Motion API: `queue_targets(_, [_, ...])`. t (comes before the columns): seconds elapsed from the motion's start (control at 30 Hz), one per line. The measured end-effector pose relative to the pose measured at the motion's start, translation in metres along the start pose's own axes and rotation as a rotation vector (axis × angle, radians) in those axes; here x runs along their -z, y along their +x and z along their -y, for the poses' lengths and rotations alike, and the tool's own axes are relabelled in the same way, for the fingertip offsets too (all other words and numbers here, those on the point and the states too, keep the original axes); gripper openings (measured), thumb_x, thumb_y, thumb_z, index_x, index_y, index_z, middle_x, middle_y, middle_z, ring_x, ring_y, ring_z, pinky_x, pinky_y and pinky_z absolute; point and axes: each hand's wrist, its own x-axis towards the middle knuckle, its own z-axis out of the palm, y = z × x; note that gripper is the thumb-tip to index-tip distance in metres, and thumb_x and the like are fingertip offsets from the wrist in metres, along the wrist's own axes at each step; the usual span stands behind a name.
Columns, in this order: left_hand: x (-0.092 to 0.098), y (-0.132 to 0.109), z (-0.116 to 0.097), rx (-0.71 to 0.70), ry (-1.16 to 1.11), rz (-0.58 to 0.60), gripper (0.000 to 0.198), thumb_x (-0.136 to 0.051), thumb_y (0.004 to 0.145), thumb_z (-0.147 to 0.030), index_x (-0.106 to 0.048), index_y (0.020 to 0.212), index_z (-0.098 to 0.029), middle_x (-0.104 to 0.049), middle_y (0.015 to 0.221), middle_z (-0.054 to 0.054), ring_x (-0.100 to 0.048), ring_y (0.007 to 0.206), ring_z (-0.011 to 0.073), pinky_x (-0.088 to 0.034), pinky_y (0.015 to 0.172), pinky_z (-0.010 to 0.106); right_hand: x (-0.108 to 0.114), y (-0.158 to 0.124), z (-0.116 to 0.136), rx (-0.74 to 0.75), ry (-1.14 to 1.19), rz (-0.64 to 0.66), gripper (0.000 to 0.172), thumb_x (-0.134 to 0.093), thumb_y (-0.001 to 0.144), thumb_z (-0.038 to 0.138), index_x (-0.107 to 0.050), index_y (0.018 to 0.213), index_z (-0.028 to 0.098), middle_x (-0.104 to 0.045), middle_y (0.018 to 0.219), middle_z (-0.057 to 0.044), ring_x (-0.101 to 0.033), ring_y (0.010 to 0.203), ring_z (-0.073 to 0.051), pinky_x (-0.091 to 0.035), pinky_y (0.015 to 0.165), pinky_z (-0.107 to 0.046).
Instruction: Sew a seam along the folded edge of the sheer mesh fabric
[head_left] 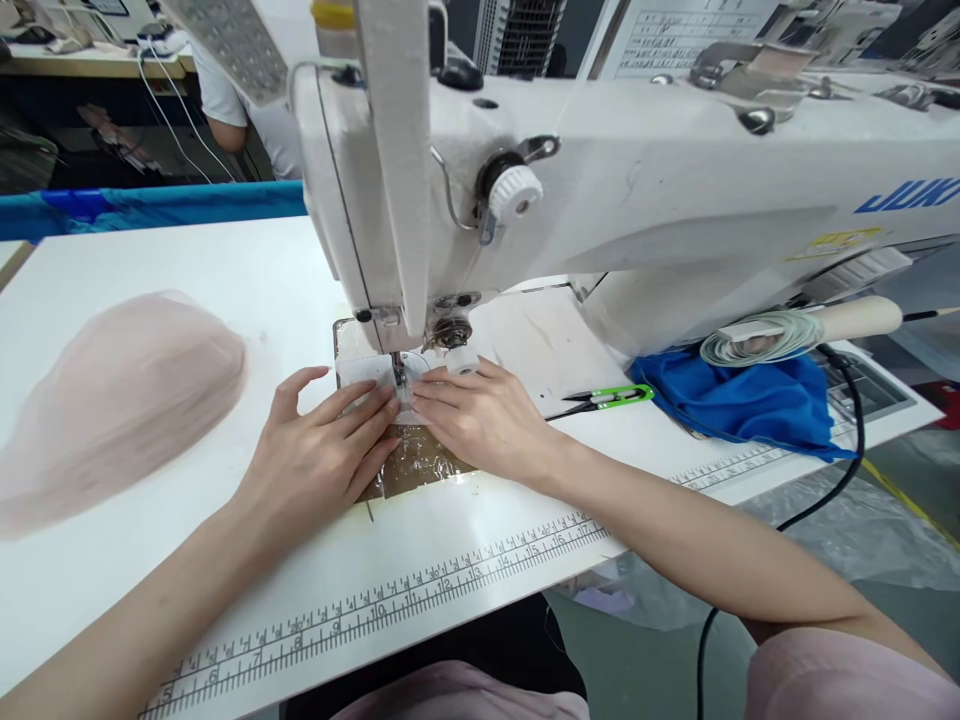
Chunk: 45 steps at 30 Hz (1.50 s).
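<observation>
Both hands meet at the needle area of a white sewing machine point(637, 170). My left hand point(322, 440) lies flat to the left of the presser foot point(399, 372), its fingers spread, the fingertips close to the foot. Under those fingertips is a small white piece point(365, 373); I cannot tell its material. My right hand point(487, 415) rests flat on the right side, fingers stretched toward the foot and nearly touching the left fingertips. What lies beneath the right fingers is mostly hidden. A brown, shiny taped plate point(424, 462) shows in front of the hands.
Sheer pale pink fabric point(127, 400) lies on the left of the white table point(285, 270). Green thread snips point(611, 398), a blue cloth point(739, 400) and a coil of pale cord point(765, 338) sit to the right. A printed ruler point(420, 595) runs along the front edge. Another person point(251, 110) is behind.
</observation>
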Motion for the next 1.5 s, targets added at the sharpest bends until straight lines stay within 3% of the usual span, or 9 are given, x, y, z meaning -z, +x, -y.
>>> queue_targets(0.63, [-0.009,0.002,0.010,0.002,-0.041,-0.032,0.028,-0.052,0.097,-0.023,-0.064,0.118,-0.010,-0.074,0.111,0.011,-0.070,0.105,0.0230,-0.019,0.118,0.050,-0.002,0.006,-0.003,-0.044,0.029,0.064,0.026,-0.050,0.093,0.007,-0.075,0.097,0.012,-0.077,0.108,-0.008,-0.070,0.097,-0.019,-0.050,0.099,-0.039])
queue_targets(1.0, [-0.012,0.005,0.013,0.027,-0.026,0.002,0.032,-0.049,0.098,-0.028,-0.060,0.124,-0.013,-0.072,0.114,0.012,-0.069,0.107,0.0248,-0.023,0.114,0.057,-0.004,0.009,-0.004,-0.092,0.019,0.126,0.026,-0.050,0.094,0.007,-0.074,0.099,0.013,-0.077,0.103,-0.008,-0.069,0.096,-0.020,-0.049,0.098,-0.038])
queue_targets(1.5, [-0.014,0.003,0.014,0.046,0.005,0.009,0.035,-0.050,0.098,-0.031,-0.058,0.126,-0.012,-0.070,0.121,0.012,-0.067,0.112,0.0256,-0.026,0.112,0.056,-0.005,0.011,-0.006,-0.060,-0.131,0.151,0.024,-0.050,0.095,0.010,-0.073,0.099,0.016,-0.078,0.099,-0.004,-0.066,0.091,-0.018,-0.045,0.099,-0.035])
